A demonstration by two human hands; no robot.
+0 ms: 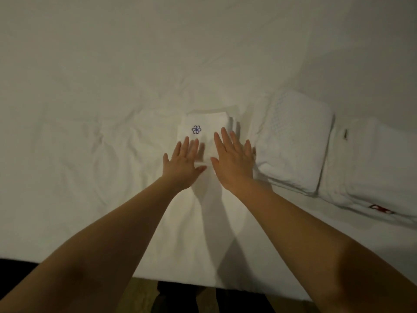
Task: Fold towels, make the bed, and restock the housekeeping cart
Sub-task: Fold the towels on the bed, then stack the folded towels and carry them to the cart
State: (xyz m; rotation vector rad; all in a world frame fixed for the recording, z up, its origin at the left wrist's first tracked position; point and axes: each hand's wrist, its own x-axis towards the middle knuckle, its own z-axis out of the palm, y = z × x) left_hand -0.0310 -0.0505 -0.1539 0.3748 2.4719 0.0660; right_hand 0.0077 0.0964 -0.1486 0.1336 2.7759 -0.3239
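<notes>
A small folded towel [204,123] lies on the rumpled white bed [112,86] near the middle of the view, with a blue pinwheel emblem [196,129] stitched toward its 11 o'clock corner. Both hands lie palm-down on the towel's near half. The left hand [182,162] sits at about 7 o'clock from the emblem and the right hand [233,159] at about 4 o'clock. Each grip is spread – fingers straight and fanned, pinching nothing. The thumbs point toward each other with a strip of towel showing between them.

At 3 o'clock from the small towel, just beside it, sits a thicker textured towel [293,141], folded square. Whether the right hand's outer edge touches it cannot be told. Against that towel's 3 o'clock side lies another folded white piece [365,172] – a red mark [381,209] shows near its 6 o'clock edge.
</notes>
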